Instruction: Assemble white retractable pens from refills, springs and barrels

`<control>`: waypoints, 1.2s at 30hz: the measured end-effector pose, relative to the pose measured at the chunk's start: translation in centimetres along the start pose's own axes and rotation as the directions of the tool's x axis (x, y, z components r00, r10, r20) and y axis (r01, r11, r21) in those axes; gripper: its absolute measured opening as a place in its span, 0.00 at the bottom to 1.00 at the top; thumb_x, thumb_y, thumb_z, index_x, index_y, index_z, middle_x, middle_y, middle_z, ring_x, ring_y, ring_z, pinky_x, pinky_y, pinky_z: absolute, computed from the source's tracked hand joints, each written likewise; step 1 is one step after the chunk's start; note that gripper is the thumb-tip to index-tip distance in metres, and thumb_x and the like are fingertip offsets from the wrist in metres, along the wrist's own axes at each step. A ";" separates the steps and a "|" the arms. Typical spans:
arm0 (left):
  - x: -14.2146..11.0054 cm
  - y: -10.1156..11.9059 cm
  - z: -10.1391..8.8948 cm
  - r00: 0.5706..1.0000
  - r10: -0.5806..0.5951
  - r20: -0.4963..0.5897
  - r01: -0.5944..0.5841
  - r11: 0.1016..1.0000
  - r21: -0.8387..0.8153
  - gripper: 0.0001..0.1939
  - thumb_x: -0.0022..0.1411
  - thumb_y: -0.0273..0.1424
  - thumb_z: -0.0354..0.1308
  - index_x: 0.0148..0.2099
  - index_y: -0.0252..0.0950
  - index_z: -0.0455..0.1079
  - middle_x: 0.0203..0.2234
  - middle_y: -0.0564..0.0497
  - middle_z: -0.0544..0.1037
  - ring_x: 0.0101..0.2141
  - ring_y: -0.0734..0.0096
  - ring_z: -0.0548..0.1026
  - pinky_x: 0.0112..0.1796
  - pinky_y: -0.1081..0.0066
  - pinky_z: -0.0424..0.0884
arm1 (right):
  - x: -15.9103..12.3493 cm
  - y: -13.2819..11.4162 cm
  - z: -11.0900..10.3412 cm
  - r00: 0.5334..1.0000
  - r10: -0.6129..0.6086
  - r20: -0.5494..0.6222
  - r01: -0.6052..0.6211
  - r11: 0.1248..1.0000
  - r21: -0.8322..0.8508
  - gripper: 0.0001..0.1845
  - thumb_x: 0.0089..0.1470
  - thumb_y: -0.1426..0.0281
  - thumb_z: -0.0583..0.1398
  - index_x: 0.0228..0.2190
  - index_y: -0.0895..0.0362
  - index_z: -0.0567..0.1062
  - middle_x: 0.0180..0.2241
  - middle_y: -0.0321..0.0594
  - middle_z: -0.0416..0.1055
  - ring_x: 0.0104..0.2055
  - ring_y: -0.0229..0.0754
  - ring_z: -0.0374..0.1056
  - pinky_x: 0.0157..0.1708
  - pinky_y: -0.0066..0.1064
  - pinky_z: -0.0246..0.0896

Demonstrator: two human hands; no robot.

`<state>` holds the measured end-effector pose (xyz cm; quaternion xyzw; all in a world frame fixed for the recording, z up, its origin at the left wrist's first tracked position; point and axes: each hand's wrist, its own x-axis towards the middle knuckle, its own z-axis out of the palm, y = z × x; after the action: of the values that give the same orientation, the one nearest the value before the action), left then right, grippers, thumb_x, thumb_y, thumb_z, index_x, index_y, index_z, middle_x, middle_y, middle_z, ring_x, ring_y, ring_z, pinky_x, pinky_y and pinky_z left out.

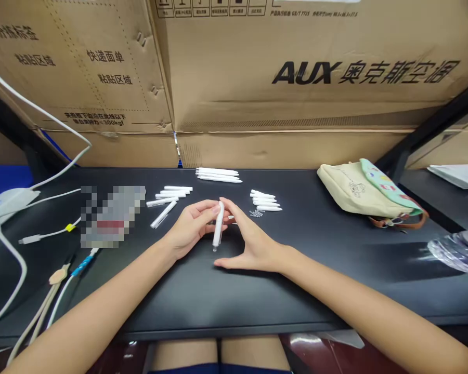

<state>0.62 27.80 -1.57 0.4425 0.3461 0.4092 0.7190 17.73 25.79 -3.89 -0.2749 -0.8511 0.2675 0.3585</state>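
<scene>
My left hand [195, 224] is closed on a white click pen [218, 224], pinching its barrel between thumb and fingers. The pen's clear push button points down toward me. Around the pen's far end curves my right hand [251, 239], its thumb spread well away from the fingers; whether its fingertips touch the pen is hard to see. To the left lie several white pen barrels with clips [171, 195]. On the right side are several short white pointed pen parts [264, 200], with a small pile of springs [256, 213] just in front of them.
Several slim white sticks [218, 175] lie at the back of the black table [226, 306]. A pixelated object [113, 217] and white cables [13, 254] are on the left. On the right are a cream pouch [347, 192] and a clear bottle [458, 252]. Cardboard boxes [296, 114] stand behind.
</scene>
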 end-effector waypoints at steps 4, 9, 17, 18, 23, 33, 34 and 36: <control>0.0 -0.1 0.1 1.000 0.010 0.008 -0.010 1.000 0.015 0.13 0.52 0.36 0.64 0.38 0.34 0.73 0.30 0.51 0.77 0.35 0.71 0.75 0.39 0.69 0.71 | 0.0 -0.2 0.4 0.997 0.011 -0.077 -0.014 0.999 -0.042 0.50 0.47 0.69 0.62 0.63 0.53 0.39 0.60 0.51 0.51 0.60 0.51 0.54 0.56 0.42 0.57; -0.1 0.0 0.3 0.999 0.029 0.028 -0.030 0.999 0.018 0.13 0.53 0.36 0.63 0.39 0.34 0.73 0.31 0.49 0.78 0.36 0.69 0.75 0.40 0.68 0.71 | 0.1 -0.6 0.3 0.997 -0.027 -0.072 0.020 0.995 -0.099 0.52 0.44 0.75 0.60 0.63 0.56 0.37 0.60 0.52 0.51 0.62 0.51 0.49 0.59 0.43 0.53; -0.1 0.0 0.2 0.999 0.035 0.041 -0.033 0.999 -0.035 0.10 0.54 0.33 0.64 0.38 0.34 0.73 0.28 0.52 0.76 0.33 0.74 0.73 0.37 0.72 0.72 | 0.1 -0.5 0.3 0.998 -0.013 -0.067 0.007 0.996 -0.092 0.54 0.44 0.71 0.63 0.63 0.55 0.36 0.59 0.51 0.52 0.60 0.50 0.54 0.56 0.41 0.57; -0.1 0.0 0.3 0.999 0.033 0.039 -0.032 0.999 -0.034 0.10 0.53 0.33 0.64 0.38 0.34 0.73 0.28 0.52 0.76 0.33 0.74 0.74 0.37 0.72 0.72 | 0.1 -0.5 0.3 0.997 -0.015 -0.078 0.008 0.995 -0.095 0.53 0.45 0.71 0.62 0.63 0.55 0.37 0.59 0.51 0.52 0.60 0.50 0.54 0.56 0.41 0.57; -0.1 0.1 0.4 1.000 0.027 0.016 -0.026 0.999 -0.032 0.12 0.52 0.34 0.65 0.38 0.33 0.73 0.28 0.51 0.76 0.33 0.73 0.74 0.37 0.71 0.72 | 0.0 -0.4 0.3 0.996 -0.020 -0.085 0.013 0.997 -0.078 0.53 0.46 0.67 0.64 0.63 0.55 0.37 0.61 0.51 0.51 0.61 0.51 0.53 0.56 0.42 0.57; -0.2 0.1 0.5 0.999 0.034 0.035 -0.032 0.998 -0.050 0.11 0.52 0.33 0.65 0.38 0.33 0.74 0.28 0.51 0.76 0.32 0.74 0.74 0.38 0.69 0.72 | 0.1 -0.4 0.0 0.994 -0.052 -0.098 0.041 0.992 -0.119 0.49 0.48 0.67 0.62 0.63 0.55 0.38 0.59 0.51 0.54 0.59 0.50 0.56 0.55 0.42 0.58; -0.2 0.1 0.5 0.999 0.031 0.034 -0.029 0.998 -0.051 0.11 0.52 0.33 0.65 0.38 0.34 0.74 0.28 0.52 0.76 0.32 0.74 0.74 0.38 0.70 0.72 | 0.1 -0.4 0.0 0.993 -0.053 -0.102 0.041 0.992 -0.119 0.49 0.49 0.66 0.62 0.63 0.55 0.39 0.59 0.51 0.55 0.59 0.50 0.56 0.56 0.43 0.57; -0.2 0.2 0.5 0.999 0.029 0.030 -0.028 0.998 -0.053 0.11 0.52 0.33 0.65 0.37 0.34 0.74 0.27 0.52 0.76 0.32 0.74 0.73 0.38 0.70 0.72 | 0.1 -0.4 -0.1 0.995 -0.061 -0.084 0.052 0.993 -0.105 0.54 0.46 0.62 0.64 0.63 0.56 0.38 0.58 0.52 0.55 0.59 0.51 0.56 0.55 0.43 0.58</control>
<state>0.93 27.47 -1.13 0.4347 0.3177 0.4215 0.7297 17.66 25.58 -3.51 -0.2802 -0.8547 0.2007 0.3882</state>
